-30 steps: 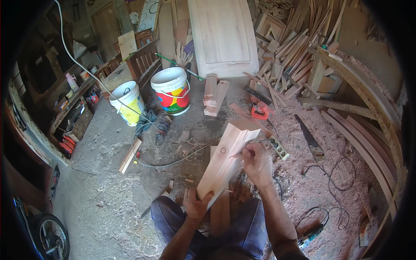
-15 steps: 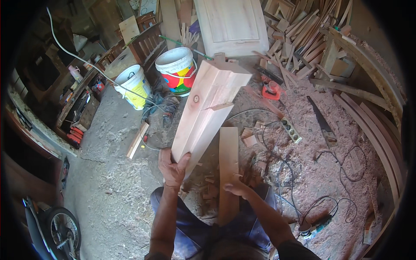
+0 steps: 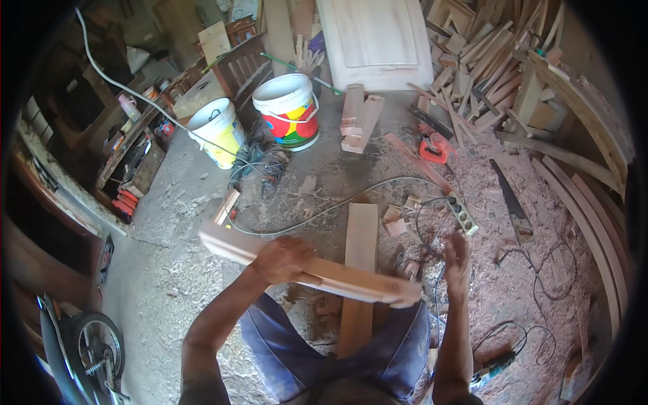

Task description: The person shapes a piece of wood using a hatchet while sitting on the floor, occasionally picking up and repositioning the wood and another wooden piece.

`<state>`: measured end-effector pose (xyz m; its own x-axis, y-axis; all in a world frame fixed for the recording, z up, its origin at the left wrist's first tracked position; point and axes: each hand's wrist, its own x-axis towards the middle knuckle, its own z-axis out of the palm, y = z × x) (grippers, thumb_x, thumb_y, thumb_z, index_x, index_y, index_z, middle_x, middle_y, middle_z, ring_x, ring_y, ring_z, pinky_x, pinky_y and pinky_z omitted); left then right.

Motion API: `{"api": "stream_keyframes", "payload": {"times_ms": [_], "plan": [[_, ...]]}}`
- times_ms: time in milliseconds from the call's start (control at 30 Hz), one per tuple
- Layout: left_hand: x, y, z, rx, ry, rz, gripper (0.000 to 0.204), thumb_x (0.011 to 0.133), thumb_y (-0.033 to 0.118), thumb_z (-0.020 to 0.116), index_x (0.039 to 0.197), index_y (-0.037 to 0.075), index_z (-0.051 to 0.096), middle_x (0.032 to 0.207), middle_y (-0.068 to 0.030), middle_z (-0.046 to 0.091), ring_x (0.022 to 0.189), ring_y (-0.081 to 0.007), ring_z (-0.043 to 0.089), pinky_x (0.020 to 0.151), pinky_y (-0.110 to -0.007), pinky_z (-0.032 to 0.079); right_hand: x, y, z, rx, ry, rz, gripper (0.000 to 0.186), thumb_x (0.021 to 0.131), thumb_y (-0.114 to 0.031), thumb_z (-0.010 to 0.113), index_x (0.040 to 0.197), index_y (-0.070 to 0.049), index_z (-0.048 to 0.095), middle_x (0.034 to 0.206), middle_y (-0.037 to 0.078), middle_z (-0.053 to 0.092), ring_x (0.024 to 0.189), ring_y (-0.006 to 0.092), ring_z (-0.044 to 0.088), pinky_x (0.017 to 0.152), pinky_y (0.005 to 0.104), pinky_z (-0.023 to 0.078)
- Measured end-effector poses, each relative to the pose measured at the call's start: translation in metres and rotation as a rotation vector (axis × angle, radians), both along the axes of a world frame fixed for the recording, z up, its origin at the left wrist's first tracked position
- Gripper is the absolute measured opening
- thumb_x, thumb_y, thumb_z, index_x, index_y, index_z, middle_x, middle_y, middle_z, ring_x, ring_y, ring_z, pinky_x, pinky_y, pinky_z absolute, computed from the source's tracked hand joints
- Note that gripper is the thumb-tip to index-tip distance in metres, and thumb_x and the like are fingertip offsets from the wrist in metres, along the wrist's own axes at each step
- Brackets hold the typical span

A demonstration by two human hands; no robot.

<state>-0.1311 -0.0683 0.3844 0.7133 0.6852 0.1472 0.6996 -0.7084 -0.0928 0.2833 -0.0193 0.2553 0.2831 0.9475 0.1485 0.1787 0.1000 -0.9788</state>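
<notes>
My left hand (image 3: pixel 283 260) is wrapped over a long, pale, profiled timber piece (image 3: pixel 351 278). This piece lies crosswise above my thighs, slightly tilted, its right end lower; motion blurs both ends. My right hand (image 3: pixel 457 260) is lifted beyond that right end, apart from the wood, its fingers stretched upward and somewhat blurred. Under the timber, a flat plank (image 3: pixel 362 233) runs away from me between my legs. Small wood offcuts (image 3: pixel 395 223) lie to the right of the plank's far end.
Two paint buckets (image 3: pixel 287 115) stand far left, with corded power tools (image 3: pixel 272 174) near them. On the right lie a power strip (image 3: pixel 464 214), a handsaw (image 3: pixel 511 202), a red-handled saw (image 3: pixel 433 147) and loose cables. Stacked scrap wood (image 3: pixel 486 74) fills the far right; shavings cover the floor.
The timber has swung from pointing away from me to lying crosswise, lower and nearer. My left hand now grips it from above. My right hand has moved right and up, away from the plank.
</notes>
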Motion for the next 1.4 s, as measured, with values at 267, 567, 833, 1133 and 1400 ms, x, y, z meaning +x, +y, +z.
{"api": "stream_keyframes", "payload": {"times_ms": [267,567,833,1133,1400], "plan": [[0.084,0.068,-0.011,-0.067,0.392,-0.433,0.054,0.072,0.065,0.069,0.089,0.015,0.062,0.091,-0.0009,0.055,0.097,-0.0197,0.057,0.089,-0.039,0.047,-0.144,-0.07,0.031,-0.171,-0.292,0.649,0.08,0.08,-0.037,0.083,0.142,-0.005,0.043,0.12,0.023,0.066,0.116,0.0431,0.062,0.094,0.0474,0.051],[0.069,0.06,-0.059,0.282,-0.829,0.495,0.07,0.087,0.05,0.072,0.14,0.009,0.053,0.132,-0.0101,0.061,0.127,-0.0225,0.053,0.106,-0.042,0.045,-0.146,-0.057,-0.049,-0.151,0.17,0.566,0.044,0.088,-0.031,0.077,0.118,-0.002,0.063,0.097,0.01,0.069,0.091,0.017,0.063,0.081,0.0347,0.052],[0.051,0.07,-0.155,-0.864,-1.915,0.877,0.068,0.087,0.045,0.078,0.134,0.0,0.058,0.12,-0.0082,0.065,0.104,-0.0177,0.063,0.087,-0.036,0.055,-0.165,-0.039,-0.128,-0.289,0.294,0.667,0.052,0.099,-0.049,0.057,0.118,0.0,0.062,0.093,0.013,0.067,0.09,0.0207,0.063,0.083,0.0369,0.049],[0.085,0.101,-0.178,-0.548,-0.864,1.32,0.074,0.081,0.05,0.075,0.127,-0.006,0.056,0.112,-0.0259,0.069,0.104,-0.0395,0.068,0.092,-0.044,0.053,-0.125,-0.093,-0.167,0.15,-0.52,0.555,0.03,0.097,-0.02,0.055,0.123,-0.006,0.06,0.11,0.022,0.065,0.106,0.0455,0.061,0.092,0.0487,0.051],[0.16,0.003,-0.209,-0.494,-0.349,1.279,0.075,0.086,0.047,0.068,0.133,-0.004,0.04,0.111,-0.0344,0.065,0.106,-0.0494,0.065,0.094,-0.055,0.049,0.054,-0.138,-0.094,-0.363,-0.236,0.04,0.032,0.097,-0.017,0.057,0.124,0.0,0.06,0.1,0.02,0.067,0.093,0.0309,0.067,0.076,0.0391,0.055]]}}
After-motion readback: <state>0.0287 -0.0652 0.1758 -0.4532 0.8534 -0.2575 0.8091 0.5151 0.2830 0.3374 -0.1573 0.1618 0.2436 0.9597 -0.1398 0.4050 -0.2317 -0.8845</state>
